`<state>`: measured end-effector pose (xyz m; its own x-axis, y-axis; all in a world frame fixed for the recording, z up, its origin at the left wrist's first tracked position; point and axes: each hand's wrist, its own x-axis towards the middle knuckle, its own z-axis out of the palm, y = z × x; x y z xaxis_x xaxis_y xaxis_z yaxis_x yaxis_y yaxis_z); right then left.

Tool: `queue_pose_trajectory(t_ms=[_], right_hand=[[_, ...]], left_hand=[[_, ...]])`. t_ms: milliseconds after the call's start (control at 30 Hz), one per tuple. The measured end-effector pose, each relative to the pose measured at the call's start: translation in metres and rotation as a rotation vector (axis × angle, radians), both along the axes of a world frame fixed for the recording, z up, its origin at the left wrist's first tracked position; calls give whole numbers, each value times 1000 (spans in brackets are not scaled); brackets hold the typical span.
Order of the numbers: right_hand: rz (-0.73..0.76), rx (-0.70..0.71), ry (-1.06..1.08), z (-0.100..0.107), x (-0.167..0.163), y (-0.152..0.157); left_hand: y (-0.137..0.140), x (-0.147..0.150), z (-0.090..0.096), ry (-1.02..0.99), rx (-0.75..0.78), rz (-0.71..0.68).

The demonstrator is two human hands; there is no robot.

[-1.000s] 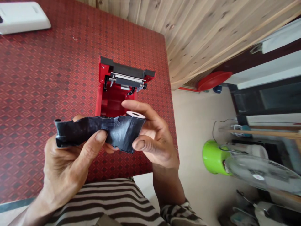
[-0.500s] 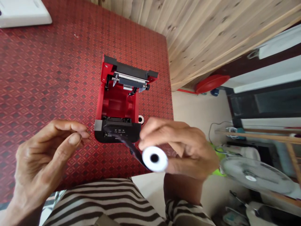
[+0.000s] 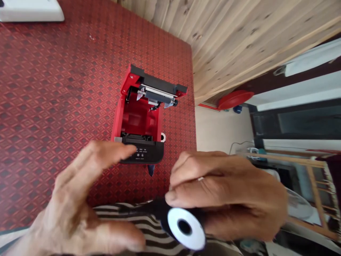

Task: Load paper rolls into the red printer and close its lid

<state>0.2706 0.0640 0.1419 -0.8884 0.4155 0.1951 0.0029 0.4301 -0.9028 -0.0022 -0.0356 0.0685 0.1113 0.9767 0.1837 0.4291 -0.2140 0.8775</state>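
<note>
My right hand (image 3: pixel 229 195) grips a paper roll (image 3: pixel 195 237) low in the view, its white end with a dark hollow core facing me. A dark strip (image 3: pixel 142 207) trails from the roll toward the left, blurred. My left hand (image 3: pixel 80 199) is held with thumb and fingers spread and nothing between them, its fingertips in front of the printer's panel. Beyond the hands stands a red and black receipt printer (image 3: pixel 145 153), lid raised (image 3: pixel 160 83), with its red paper bay (image 3: pixel 137 119) bare inside.
Another small roll (image 3: pixel 163 137) sits against the printer's right side. A dark pointed scrap (image 3: pixel 151 170) lies at its front. The table (image 3: pixel 66 89) has a red patterned cover. A white object (image 3: pixel 32 12) is at the far left, and wooden planks (image 3: pixel 226 39) border the table.
The roll and my right hand have come nearer and lower. My left hand has moved right and opened wider. The dark strip now lies further down, away from the printer's front.
</note>
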Motion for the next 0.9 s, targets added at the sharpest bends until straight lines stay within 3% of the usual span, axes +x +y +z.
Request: queue_pose_trajectory(t_ms=[100,167,233,467,633,900], right_hand=[[-55,-20,-72,1,1,-2],[-85,-38,-117,0,1,-2],[-105,-43,-111,-3,0,0],[-229,28,-205,-8,6,3],[-462,194,-357,-14,0,1],[-511,414,-476,-32,-31,6]], left_hand=[[0,8,6,13,81,-309],[-2,17,5,14,107,-354],[-5,28,2,-5,157,-326],[-12,38,-3,-87,51,-275],[-9,35,0,-49,42,-207],[-8,31,-4,57,49,-171]])
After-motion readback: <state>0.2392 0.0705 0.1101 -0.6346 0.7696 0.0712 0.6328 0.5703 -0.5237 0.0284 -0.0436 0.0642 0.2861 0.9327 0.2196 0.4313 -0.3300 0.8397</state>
